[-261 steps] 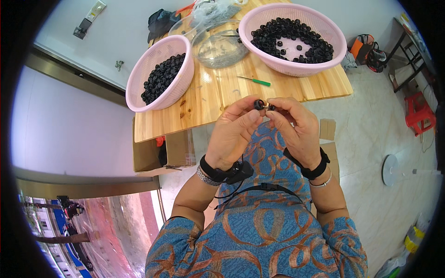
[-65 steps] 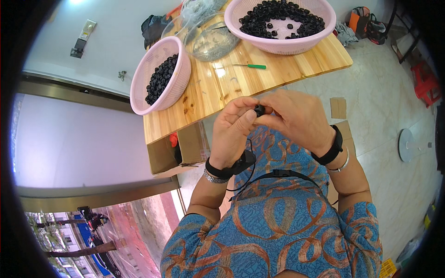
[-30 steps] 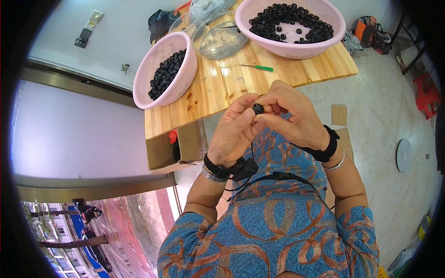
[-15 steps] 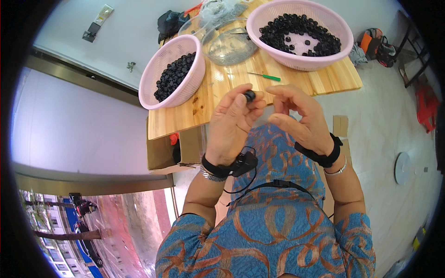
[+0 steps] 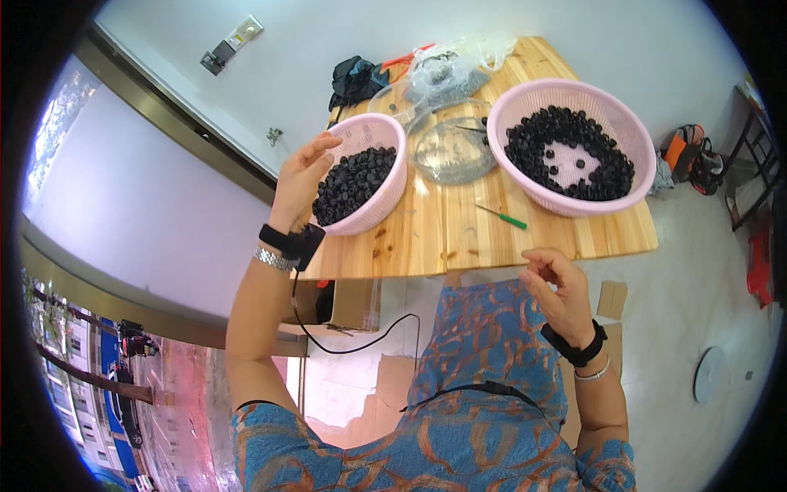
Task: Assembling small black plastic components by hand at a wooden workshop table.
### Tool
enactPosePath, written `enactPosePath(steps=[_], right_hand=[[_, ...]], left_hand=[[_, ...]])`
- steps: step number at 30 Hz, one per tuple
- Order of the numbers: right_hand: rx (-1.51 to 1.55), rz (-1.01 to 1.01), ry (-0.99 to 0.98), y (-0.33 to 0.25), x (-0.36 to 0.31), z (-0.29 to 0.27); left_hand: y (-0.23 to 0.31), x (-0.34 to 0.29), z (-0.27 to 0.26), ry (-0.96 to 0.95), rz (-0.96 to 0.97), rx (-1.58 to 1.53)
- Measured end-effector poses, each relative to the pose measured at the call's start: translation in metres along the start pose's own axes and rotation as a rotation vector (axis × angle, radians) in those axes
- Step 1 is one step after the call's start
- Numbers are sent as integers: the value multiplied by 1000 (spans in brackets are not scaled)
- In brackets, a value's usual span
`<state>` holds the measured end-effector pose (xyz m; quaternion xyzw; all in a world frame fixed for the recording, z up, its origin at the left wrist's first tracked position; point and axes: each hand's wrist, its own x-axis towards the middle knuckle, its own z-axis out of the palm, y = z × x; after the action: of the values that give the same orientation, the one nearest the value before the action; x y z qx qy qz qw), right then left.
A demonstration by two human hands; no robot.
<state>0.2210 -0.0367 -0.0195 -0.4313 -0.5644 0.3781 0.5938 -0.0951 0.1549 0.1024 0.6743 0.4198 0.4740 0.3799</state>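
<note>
Left hand [image 5: 302, 174] open-fingered at the near rim of the small pink basket [image 5: 385, 197] of black caps [image 5: 352, 182]; right hand [image 5: 557, 283] loosely curled, empty, below the table [image 5: 459, 238] edge; a rim knock risks tipping the caps.

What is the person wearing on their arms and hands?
Both hands are bare. The left hand has a black band with a small black box on the wrist, a silver bracelet beside it, and a thin black cable running down. The right hand has a black band and a thin silver bracelet. Short blue-and-orange patterned sleeves.
</note>
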Motion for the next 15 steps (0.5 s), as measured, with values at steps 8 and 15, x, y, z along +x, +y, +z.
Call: enactPosePath(steps=[8,15], right_hand=[[-188,-82,-45,8,24,-1],[-295,-45,-99,21,40,-12]], left_hand=[[-10,151,20,-372,125,869],[-82,245,83,-786,108,1438]])
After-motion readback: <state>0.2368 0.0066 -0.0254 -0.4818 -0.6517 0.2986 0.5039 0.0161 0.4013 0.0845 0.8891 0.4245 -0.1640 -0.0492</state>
